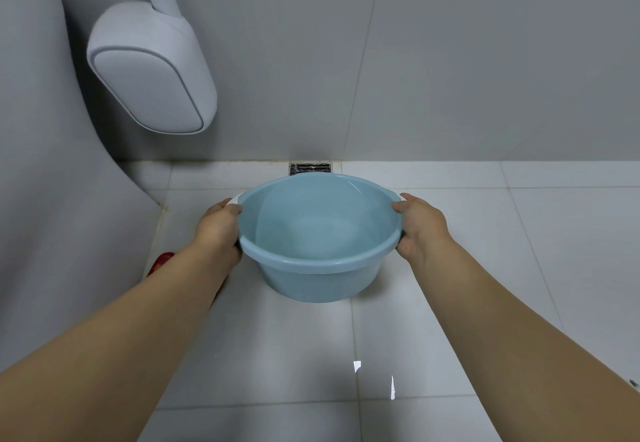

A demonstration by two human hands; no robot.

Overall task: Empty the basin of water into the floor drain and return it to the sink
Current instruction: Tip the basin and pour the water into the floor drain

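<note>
A light blue plastic basin (318,268) with clear water in it hangs above the tiled floor, held level by both hands. My left hand (219,230) grips the rim's left handle and my right hand (417,226) grips the right handle. Just beyond the basin's far rim, at the foot of the wall, lies the metal floor drain (310,168), partly hidden by the basin. The sink is out of view.
A white wall-mounted holder (152,70) hangs at the upper left. A grey curved fixture (52,164) fills the left side. Something red (161,261) shows on the floor beside my left forearm. Grey wall tiles (450,60) stand behind the drain.
</note>
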